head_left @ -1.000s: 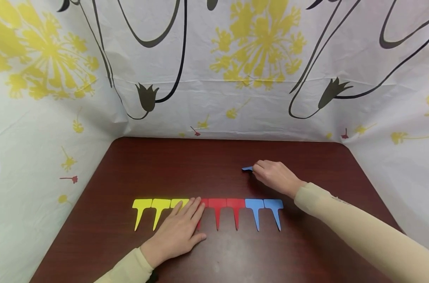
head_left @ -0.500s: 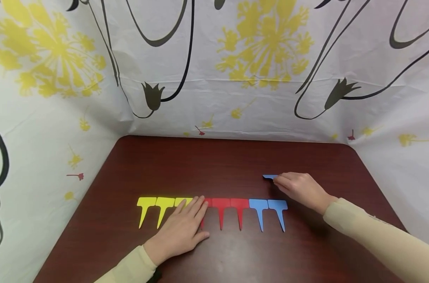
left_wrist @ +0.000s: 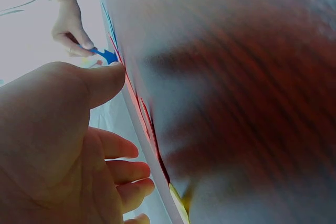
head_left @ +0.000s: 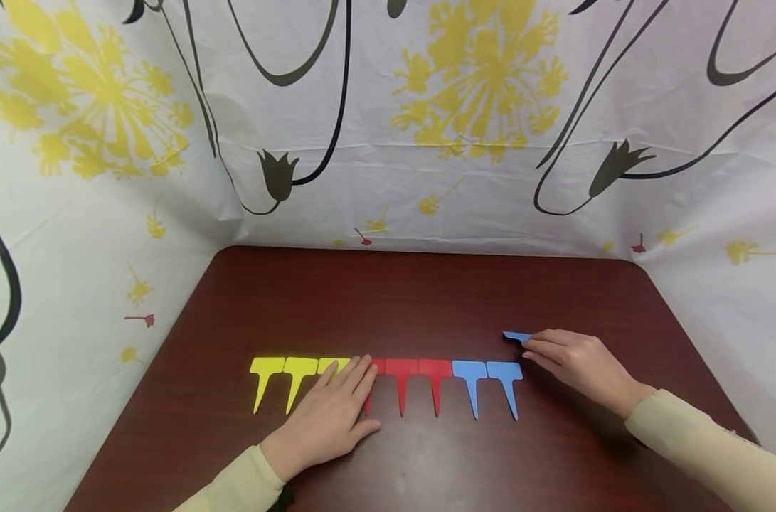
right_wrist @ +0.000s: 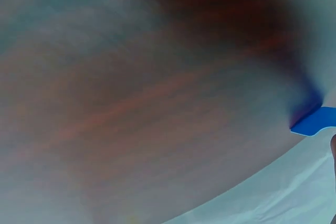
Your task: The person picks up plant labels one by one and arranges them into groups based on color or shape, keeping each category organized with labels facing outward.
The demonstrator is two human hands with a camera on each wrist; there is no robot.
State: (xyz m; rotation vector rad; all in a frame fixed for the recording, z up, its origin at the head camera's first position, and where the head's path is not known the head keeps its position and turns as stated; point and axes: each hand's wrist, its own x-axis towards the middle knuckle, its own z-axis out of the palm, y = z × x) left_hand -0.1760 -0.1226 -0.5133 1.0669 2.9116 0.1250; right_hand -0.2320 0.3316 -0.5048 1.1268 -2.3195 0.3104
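T-shaped plant labels lie edge to edge in a row: yellow labels [head_left: 267, 366] at the left, red labels [head_left: 402, 368] in the middle, two blue labels [head_left: 504, 370] at the right. My left hand [head_left: 326, 421] rests flat, fingers straight, across where yellow meets red and hides part of those labels. Beyond the row's right end, my right hand [head_left: 582, 361] pinches another blue plant label [head_left: 516, 336], its head pointing left and its stem hidden by the fingers. That blue label [right_wrist: 317, 121] shows at the right edge of the right wrist view, tilted, one corner close to the tabletop.
The dark reddish-brown table [head_left: 362, 299] has rounded far corners. White cloth [head_left: 388, 192] printed with yellow and grey flowers hangs around its back and sides. Something small and dark [head_left: 282, 496] shows under the left sleeve.
My right hand has moved right and nearer to me, carrying the blue plant label from behind the row to beside its right end. My left hand stays in place on the row.
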